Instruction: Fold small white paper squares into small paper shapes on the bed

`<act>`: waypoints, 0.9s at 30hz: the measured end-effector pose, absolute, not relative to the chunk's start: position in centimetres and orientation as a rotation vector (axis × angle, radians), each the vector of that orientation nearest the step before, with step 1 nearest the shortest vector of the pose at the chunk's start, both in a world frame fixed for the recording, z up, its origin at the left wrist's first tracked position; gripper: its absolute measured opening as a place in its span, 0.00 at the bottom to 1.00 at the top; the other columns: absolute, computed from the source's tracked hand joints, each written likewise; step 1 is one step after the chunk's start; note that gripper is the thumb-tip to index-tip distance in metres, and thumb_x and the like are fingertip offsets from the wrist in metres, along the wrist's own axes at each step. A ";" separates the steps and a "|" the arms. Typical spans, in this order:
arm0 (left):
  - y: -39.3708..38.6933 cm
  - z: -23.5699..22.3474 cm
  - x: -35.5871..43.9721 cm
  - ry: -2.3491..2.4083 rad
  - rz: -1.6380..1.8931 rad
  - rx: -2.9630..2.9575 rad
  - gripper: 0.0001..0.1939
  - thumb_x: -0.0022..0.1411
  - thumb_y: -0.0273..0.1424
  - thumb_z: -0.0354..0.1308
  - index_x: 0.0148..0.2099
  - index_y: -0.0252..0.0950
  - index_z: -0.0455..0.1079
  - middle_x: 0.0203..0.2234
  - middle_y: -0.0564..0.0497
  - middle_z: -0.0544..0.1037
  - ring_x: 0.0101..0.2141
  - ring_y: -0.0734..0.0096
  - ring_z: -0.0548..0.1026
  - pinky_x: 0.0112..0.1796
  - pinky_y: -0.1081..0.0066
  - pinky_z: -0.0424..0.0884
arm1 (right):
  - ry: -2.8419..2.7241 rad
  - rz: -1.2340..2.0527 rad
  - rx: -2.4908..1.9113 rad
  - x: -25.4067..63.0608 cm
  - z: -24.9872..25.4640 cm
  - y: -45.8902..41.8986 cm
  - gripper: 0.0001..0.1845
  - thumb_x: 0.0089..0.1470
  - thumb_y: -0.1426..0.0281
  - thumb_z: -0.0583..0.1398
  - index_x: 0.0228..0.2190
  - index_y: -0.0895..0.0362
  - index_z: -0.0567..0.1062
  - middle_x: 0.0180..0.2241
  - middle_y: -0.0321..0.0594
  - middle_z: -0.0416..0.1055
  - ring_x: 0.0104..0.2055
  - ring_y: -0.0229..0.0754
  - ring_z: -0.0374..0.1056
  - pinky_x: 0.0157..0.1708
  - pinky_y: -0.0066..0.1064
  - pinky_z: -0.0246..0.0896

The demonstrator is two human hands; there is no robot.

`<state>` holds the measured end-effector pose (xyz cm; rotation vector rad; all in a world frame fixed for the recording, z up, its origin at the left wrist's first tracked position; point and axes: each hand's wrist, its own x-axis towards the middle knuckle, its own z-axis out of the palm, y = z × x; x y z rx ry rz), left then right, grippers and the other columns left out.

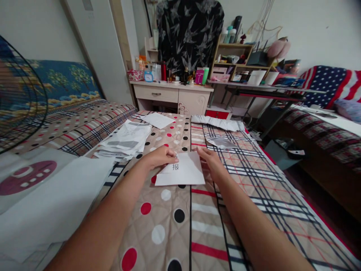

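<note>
A white sheet of paper [186,175], printed with a large black character, lies low over the patterned bedspread in front of me. My left hand [163,157] grips its far left edge, thumb on top and fingers curled behind. At the far right corner, my right hand [208,158] has its thumb and fingers closed on the paper's edge. Beyond my left hand is a loose pile of printed papers [126,137], partly overlapped by a single white sheet [158,120]. Past my right hand lie a small greyish sheet or packet [221,143] and a long row of overlapping white papers [217,123].
A white bag with a purple print [70,188] and papers fill the near left. A fan [22,101] stands at the left edge. Beyond the bed [169,229] are a cream dresser [158,94] with bottles and a desk [254,87]. A grey bin [282,154] sits right.
</note>
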<state>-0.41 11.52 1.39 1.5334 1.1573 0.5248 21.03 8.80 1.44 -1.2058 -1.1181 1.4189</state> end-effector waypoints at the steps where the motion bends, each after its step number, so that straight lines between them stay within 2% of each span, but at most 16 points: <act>1: 11.4 1.2 -0.3 1.121 0.461 1.585 0.11 0.49 0.35 0.65 0.31 0.31 0.74 0.20 0.54 0.73 0.20 0.78 0.66 0.22 0.76 0.59 | -1.201 1.419 -1.206 21.5 1.3 9.1 0.25 0.36 0.54 0.69 0.32 0.59 0.75 0.28 0.37 0.74 0.26 0.36 0.68 0.25 0.26 0.62; 4: 11.0 0.8 0.7 1.137 0.487 1.685 0.13 0.47 0.31 0.65 0.37 0.31 0.75 0.24 0.52 0.76 0.24 0.75 0.70 0.26 0.74 0.63 | -1.385 1.395 -1.198 22.2 0.5 9.5 0.22 0.30 0.63 0.71 0.29 0.60 0.75 0.25 0.34 0.72 0.24 0.33 0.65 0.25 0.25 0.59; 9: 10.8 0.3 2.2 1.242 0.632 1.808 0.14 0.43 0.29 0.67 0.35 0.32 0.73 0.22 0.53 0.73 0.25 0.74 0.70 0.27 0.73 0.65 | -1.587 1.207 -1.323 22.1 -0.5 9.8 0.14 0.34 0.68 0.67 0.27 0.60 0.75 0.23 0.34 0.71 0.22 0.33 0.63 0.22 0.24 0.55; 15: 11.2 -0.4 1.6 1.168 0.604 2.025 0.10 0.45 0.30 0.67 0.32 0.34 0.74 0.23 0.53 0.73 0.25 0.75 0.68 0.27 0.74 0.63 | -1.962 0.846 -1.583 23.3 0.3 9.9 0.11 0.37 0.64 0.68 0.23 0.58 0.76 0.22 0.35 0.71 0.22 0.33 0.61 0.20 0.24 0.50; 18: 11.2 -0.5 1.3 1.097 0.521 2.023 0.12 0.44 0.31 0.68 0.34 0.34 0.75 0.25 0.53 0.72 0.26 0.75 0.68 0.27 0.74 0.63 | -2.033 0.833 -1.680 23.9 0.6 10.1 0.11 0.37 0.64 0.68 0.24 0.57 0.76 0.21 0.34 0.71 0.21 0.34 0.61 0.20 0.24 0.50; 22: 11.1 -0.2 1.3 1.092 0.502 2.047 0.15 0.41 0.32 0.69 0.34 0.34 0.75 0.26 0.53 0.72 0.28 0.74 0.68 0.29 0.74 0.63 | -2.075 0.794 -1.725 23.5 1.1 9.7 0.09 0.38 0.67 0.67 0.24 0.57 0.75 0.22 0.34 0.71 0.22 0.35 0.63 0.21 0.25 0.51; 27: 11.0 0.0 1.5 1.128 0.487 2.057 0.14 0.41 0.30 0.69 0.34 0.33 0.76 0.25 0.53 0.72 0.27 0.74 0.67 0.28 0.74 0.63 | -2.218 0.502 -1.653 21.5 2.1 8.5 0.04 0.39 0.74 0.63 0.23 0.57 0.73 0.23 0.34 0.70 0.25 0.35 0.62 0.23 0.25 0.49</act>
